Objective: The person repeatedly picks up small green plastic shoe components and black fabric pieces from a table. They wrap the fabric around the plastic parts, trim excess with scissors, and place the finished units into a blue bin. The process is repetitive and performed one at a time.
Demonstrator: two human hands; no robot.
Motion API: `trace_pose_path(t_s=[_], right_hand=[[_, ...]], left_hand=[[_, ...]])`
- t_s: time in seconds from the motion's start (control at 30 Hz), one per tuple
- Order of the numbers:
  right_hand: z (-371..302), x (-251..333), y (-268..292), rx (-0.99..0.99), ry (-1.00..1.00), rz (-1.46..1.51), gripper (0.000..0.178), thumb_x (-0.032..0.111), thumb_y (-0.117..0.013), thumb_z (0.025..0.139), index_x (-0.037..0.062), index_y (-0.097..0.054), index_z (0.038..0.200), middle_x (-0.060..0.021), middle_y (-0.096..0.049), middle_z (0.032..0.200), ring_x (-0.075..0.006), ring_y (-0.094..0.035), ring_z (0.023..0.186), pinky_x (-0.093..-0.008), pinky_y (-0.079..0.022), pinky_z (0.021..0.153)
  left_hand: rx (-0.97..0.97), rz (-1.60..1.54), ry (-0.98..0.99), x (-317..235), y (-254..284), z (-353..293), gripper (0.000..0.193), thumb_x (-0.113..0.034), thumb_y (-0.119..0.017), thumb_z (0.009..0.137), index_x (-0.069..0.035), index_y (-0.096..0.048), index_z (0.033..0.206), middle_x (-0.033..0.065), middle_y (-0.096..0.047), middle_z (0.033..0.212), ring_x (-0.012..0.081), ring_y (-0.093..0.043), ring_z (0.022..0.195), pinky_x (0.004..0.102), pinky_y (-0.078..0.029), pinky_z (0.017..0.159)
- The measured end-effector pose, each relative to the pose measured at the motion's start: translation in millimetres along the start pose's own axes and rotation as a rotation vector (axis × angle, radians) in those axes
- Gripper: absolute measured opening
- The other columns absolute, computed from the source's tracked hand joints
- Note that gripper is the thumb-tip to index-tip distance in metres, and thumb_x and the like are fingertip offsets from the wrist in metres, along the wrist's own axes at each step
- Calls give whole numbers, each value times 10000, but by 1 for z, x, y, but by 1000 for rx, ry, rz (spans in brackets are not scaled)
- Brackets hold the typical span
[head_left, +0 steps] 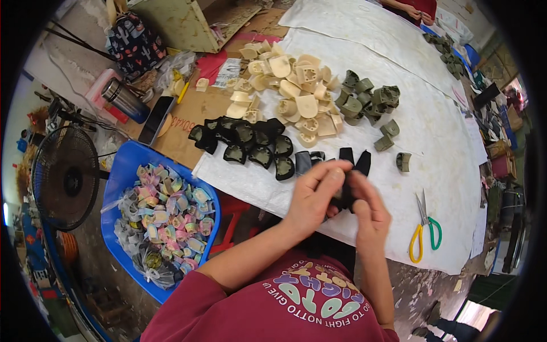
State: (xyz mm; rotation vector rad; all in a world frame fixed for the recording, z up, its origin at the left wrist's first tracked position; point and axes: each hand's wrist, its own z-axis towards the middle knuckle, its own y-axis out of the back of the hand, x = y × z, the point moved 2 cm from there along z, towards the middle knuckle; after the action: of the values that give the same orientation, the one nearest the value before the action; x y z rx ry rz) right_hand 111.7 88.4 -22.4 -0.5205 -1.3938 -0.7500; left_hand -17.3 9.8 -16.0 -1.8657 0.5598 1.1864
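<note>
My left hand (314,191) is closed, its thumb and fingers pinching a small black piece (344,196) above the near table edge. My right hand (369,204) curls round the other side of the same piece, slightly blurred. Much of the piece hides between my fingers. Just beyond lie black fabric strips (362,162) and a grey-black piece (303,163). To the left sits a cluster of black-covered curved parts (244,137) with dark green insides. Bare olive-green molded parts (364,101) lie farther off, with a single green part (403,162) nearer my right hand.
Cream molded parts (290,85) are piled mid-table on a white sheet (439,171). Scissors (424,228) with yellow and green handles lie at right. A blue tub (119,171) of pastel parts stands lower left, near a fan (67,175). Another person's hands (419,13) show at the far end.
</note>
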Motion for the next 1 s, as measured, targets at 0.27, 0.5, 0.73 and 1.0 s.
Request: trace_pose_path(t_s=[0.27,0.5,0.73,1.0], right_hand=[[-71,-41,158,-515,-131,-974,582,174,-686,814,-15,-488,1326,-200,-511,1338,-326,-464,1252,-404,-339,1059],[-86,-36,173,-648,-115,-1243,627,231,-751,751,-20,-518,1276,-221,-535,1272,-380,-483,1190,-447,-355,1032],[-83,-49,162,-459,-206,-1161,563,256,-747,759,24,-559,1236,-181,-521,1255,-348,-489,1151,-444,-374,962],[-65,-32,77,-348,-63,-973,532,230,-736,764,45,-562,1232,-138,-502,1288,-312,-450,1202,-437,-318,1000]], left_hand=[[-683,1350,-849,-79,189,59,279,-150,-607,894,-9,-608,1135,190,-591,1018,343,-565,986,404,-440,876],[-612,1473,-562,-70,242,80,351,-222,-551,952,-26,-579,1241,211,-589,1158,379,-559,1076,421,-426,946],[-304,1127,-913,-55,99,46,252,-27,-655,843,-14,-639,1094,132,-605,1134,303,-564,1070,356,-421,959],[527,1308,-808,47,-28,27,321,-75,-744,705,-80,-647,1011,120,-582,1066,312,-558,1015,442,-417,928]])
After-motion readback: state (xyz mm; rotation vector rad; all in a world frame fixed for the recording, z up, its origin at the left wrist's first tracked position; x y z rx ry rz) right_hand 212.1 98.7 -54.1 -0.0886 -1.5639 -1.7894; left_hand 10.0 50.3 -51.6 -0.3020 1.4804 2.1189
